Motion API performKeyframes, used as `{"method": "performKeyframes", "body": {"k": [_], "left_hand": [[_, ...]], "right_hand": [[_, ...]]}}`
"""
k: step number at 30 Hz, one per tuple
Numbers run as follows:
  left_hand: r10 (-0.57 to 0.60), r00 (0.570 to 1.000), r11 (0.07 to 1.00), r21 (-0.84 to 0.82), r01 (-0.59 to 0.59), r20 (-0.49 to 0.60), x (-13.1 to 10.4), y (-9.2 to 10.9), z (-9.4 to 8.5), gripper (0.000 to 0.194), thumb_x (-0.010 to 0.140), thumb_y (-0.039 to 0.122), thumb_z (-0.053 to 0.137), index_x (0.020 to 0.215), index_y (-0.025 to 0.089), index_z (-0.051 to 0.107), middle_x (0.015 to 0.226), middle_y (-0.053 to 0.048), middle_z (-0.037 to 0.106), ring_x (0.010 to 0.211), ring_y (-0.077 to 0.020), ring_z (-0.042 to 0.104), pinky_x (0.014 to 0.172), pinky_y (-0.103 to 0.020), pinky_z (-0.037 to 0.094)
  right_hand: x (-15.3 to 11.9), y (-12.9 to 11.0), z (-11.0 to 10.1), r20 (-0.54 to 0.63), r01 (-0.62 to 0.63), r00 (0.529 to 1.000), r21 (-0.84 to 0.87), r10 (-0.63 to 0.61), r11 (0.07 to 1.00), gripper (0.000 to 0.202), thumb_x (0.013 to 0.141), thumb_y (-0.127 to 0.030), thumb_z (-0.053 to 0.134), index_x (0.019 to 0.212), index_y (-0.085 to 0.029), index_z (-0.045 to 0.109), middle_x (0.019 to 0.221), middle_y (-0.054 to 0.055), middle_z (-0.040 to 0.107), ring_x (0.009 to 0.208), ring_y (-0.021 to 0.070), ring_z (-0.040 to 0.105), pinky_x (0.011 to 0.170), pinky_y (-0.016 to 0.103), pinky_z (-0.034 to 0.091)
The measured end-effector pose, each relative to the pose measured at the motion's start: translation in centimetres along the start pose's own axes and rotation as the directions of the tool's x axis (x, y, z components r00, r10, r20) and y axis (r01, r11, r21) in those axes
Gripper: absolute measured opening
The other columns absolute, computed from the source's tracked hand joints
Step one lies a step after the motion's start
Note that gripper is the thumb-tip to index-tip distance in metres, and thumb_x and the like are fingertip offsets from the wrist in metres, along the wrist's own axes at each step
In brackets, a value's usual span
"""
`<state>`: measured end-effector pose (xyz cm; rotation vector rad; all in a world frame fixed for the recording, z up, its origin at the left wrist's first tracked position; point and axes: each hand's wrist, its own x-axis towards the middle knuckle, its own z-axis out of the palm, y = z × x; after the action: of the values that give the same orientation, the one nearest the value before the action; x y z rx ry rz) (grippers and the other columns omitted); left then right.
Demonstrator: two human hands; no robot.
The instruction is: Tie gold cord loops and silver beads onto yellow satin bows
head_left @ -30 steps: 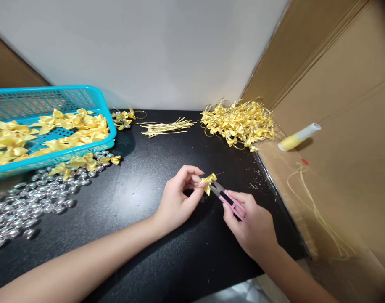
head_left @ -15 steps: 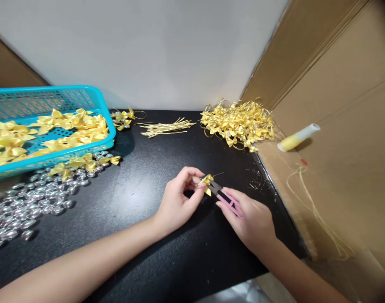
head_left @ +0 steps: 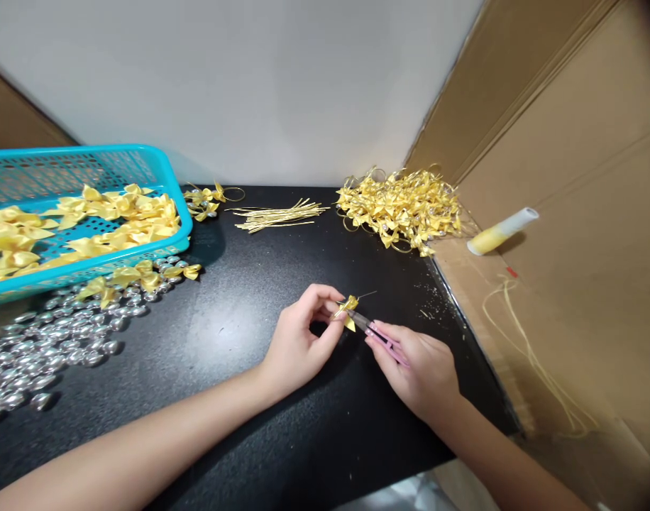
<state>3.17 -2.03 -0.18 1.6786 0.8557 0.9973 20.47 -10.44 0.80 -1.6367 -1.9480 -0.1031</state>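
Near the middle of the black table (head_left: 250,291), my left hand (head_left: 306,330) pinches a small yellow ribbon bow (head_left: 349,323) between thumb and fingers. A thin wire end sticks out from the bow to the upper right. My right hand (head_left: 418,362) is wrapped round pink-handled snips (head_left: 387,343). The snips' metal blades are pressed together, with their tips at the right side of the bow. Whether anything lies between the blades is too small to tell.
A blue basket (head_left: 184,220) of yellow bows stands at the left, above many silver beads (head_left: 74,341). Gold wire strips (head_left: 282,216) lie at the back, beside a heap of finished yellow pieces (head_left: 404,209). A white-yellow tube (head_left: 500,232) rests on cardboard at the right.
The snips in my right hand have closed, their handles and blades now squeezed together at the bow. My left hand has hardly moved.
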Motion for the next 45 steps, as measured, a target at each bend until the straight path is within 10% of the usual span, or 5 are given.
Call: {"method": "performKeyframes", "body": {"k": [14,21,29,36,45], "left_hand": [[-0.074,0.997,0.996,-0.046,0.075,0.023,0.3,0.3,-0.1,0.011,0.087,0.021,0.059,0.097,0.02,0.054,0.077,0.001,0.062,0.07,-0.0121,0.063,0.067,-0.024,0.051],[-0.125,0.992,0.978,-0.164,0.128,0.031,0.3,-0.2,0.0,0.014,0.087,0.025,0.062,0.098,0.02,0.056,0.082,-0.001,0.064,0.074,-0.0134,0.063,0.069,-0.025,0.05],[-0.192,0.98,0.931,-0.307,0.197,0.048,1.7,0.1,-0.9,0.017,0.082,0.028,0.067,0.088,0.018,0.055,0.076,0.002,0.058,0.069,-0.0105,0.057,0.066,-0.023,0.047],[-0.153,0.988,0.982,-0.107,0.153,0.002,8.5,-0.2,-3.7,0.018,0.074,0.026,0.069,0.086,0.016,0.058,0.071,0.003,0.06,0.065,-0.0106,0.056,0.063,-0.023,0.043],[-0.122,0.986,0.989,0.103,0.11,0.114,22.0,0.8,1.1,0.012,0.084,0.016,0.064,0.095,0.011,0.065,0.089,-0.003,0.067,0.084,-0.0151,0.063,0.083,-0.031,0.05]], "right_hand": [[-1.8,5.7,-1.8,-0.286,-0.483,0.844,-0.034,0.454,0.875,0.036,0.087,-0.047,0.06,0.106,-0.017,0.066,0.089,0.011,0.077,0.073,0.0224,0.074,0.064,0.032,0.06],[-3.4,14.7,-4.4,-0.197,-0.431,0.902,-0.395,0.384,0.811,0.031,0.093,-0.044,0.048,0.091,-0.019,0.066,0.088,0.016,0.068,0.089,0.0314,0.063,0.081,0.046,0.046],[-4.3,15.1,-3.5,-0.294,-0.515,0.857,-0.449,0.424,0.73,0.043,0.089,-0.048,0.052,0.095,-0.013,0.076,0.086,0.012,0.065,0.078,0.0271,0.055,0.071,0.04,0.045],[-4.4,15.6,-2.9,-0.303,-0.502,0.862,-0.404,0.405,0.765,0.038,0.087,-0.042,0.054,0.092,-0.012,0.077,0.083,0.011,0.064,0.074,0.0248,0.053,0.069,0.038,0.045],[-4.6,15.3,-2.2,-0.291,-0.558,0.829,-0.366,0.478,0.745,0.039,0.086,-0.044,0.048,0.092,-0.017,0.077,0.089,0.011,0.066,0.077,0.0252,0.052,0.07,0.036,0.041]]}}
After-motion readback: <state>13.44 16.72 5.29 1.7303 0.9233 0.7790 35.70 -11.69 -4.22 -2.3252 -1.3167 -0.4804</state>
